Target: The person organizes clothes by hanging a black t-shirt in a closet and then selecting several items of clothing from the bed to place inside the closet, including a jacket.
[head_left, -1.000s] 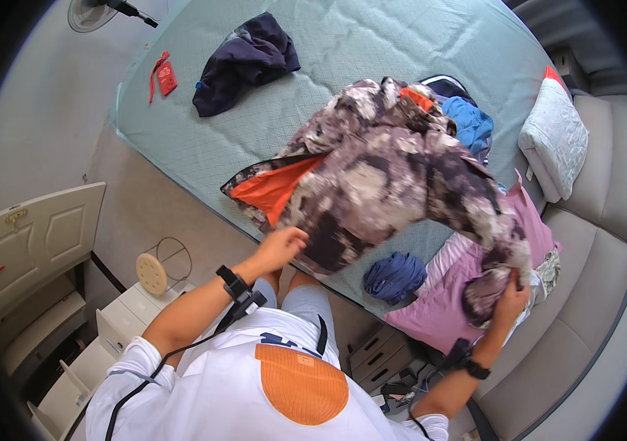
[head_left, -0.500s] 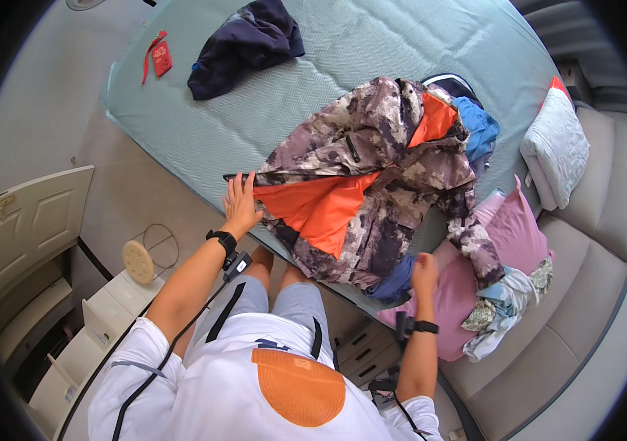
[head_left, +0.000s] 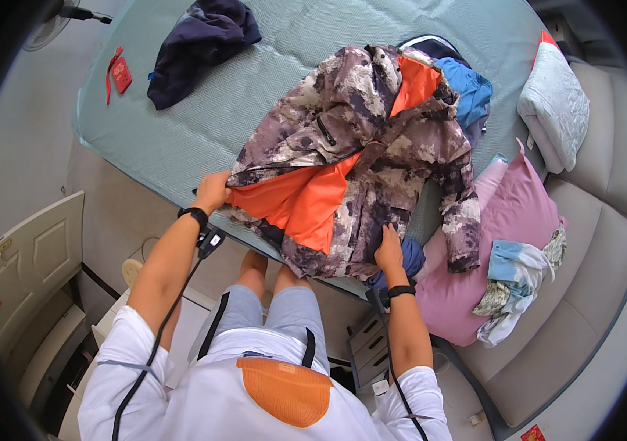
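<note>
A camouflage-patterned jacket (head_left: 350, 117) with a bright orange lining lies spread on the bed, its front partly unzipped and folded open at the left. My left hand (head_left: 213, 189) is closed on the jacket's left front edge, near the side of the bed. At the lower right of the jacket, my right hand (head_left: 388, 253) is closed at its hem, thumb pointing away from me; the fingertips are partly hidden. Dark blue cloth (head_left: 410, 259) shows right beside that hand.
On the bed (head_left: 166, 140) lie a dark navy garment (head_left: 199, 51), a red pouch with a strap (head_left: 120, 76) and blue clothing (head_left: 468, 88) under the jacket's collar. Right are a pink pillow (head_left: 512, 213), crumpled light clothes (head_left: 516, 279) and a folded pale quilt (head_left: 552, 99).
My left hand has gone from spread open to gripping the jacket's edge. My right hand has moved left and down onto the hem. The view has shifted a little.
</note>
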Tool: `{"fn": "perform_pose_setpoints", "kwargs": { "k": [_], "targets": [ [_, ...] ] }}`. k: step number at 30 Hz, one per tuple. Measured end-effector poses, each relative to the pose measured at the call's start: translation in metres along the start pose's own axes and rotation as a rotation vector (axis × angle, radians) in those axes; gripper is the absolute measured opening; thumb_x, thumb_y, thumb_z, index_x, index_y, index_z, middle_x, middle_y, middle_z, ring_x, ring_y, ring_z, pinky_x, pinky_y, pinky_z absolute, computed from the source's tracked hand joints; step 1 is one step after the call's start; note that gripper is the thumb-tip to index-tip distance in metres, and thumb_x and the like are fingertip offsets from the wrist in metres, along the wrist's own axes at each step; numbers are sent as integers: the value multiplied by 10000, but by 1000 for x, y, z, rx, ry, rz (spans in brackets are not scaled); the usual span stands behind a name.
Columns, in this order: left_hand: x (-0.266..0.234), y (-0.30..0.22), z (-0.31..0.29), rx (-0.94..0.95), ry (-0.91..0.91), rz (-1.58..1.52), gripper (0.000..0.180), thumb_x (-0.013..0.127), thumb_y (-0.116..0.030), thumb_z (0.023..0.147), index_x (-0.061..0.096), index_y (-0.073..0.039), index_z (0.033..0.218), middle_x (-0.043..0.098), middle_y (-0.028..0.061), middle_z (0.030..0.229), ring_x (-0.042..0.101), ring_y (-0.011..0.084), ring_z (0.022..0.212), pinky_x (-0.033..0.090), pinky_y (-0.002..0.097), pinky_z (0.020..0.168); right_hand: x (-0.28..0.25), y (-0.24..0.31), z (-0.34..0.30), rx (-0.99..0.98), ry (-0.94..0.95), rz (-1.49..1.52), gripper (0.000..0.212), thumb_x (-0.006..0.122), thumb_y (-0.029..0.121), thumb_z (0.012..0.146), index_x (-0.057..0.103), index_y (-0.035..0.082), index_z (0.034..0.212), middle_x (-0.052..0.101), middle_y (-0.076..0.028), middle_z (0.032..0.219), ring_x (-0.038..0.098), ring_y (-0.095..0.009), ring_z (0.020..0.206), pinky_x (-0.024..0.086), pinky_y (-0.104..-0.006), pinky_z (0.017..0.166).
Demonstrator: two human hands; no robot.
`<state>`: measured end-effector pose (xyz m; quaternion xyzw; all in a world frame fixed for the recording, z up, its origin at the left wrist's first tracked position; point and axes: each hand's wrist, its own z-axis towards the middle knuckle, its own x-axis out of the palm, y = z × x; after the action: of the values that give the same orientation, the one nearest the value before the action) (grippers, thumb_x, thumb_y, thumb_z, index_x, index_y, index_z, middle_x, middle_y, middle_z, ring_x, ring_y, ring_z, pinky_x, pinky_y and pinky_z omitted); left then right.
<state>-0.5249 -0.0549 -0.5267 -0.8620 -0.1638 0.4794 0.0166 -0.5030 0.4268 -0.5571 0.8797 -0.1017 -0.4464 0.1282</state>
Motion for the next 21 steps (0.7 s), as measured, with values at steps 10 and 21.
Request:
{"fn": "perform_pose_setpoints", "kwargs": {
  "k": [10,21],
  "targets": [
    [-117,-94,-117,162,-229,-378,152,556,4,656,530,-28,801,541,191,716,532,405,699,431,395,578,-20,-15,99,-220,-220,-257,451,424,10,793,397,-24,1242,457,-184,1212,398,-334,1166,288,-417,1021],
    [-16,-104,-132,79,107,-330,269,604,-31,672,484,-48,912,551,170,857,541,386,832,436,441,677,-38,1,164,-181,866,-243,286,447,95,749,635,-22,930,632,-220,959,613,-357,825,466,-427,717]
  ]
}}
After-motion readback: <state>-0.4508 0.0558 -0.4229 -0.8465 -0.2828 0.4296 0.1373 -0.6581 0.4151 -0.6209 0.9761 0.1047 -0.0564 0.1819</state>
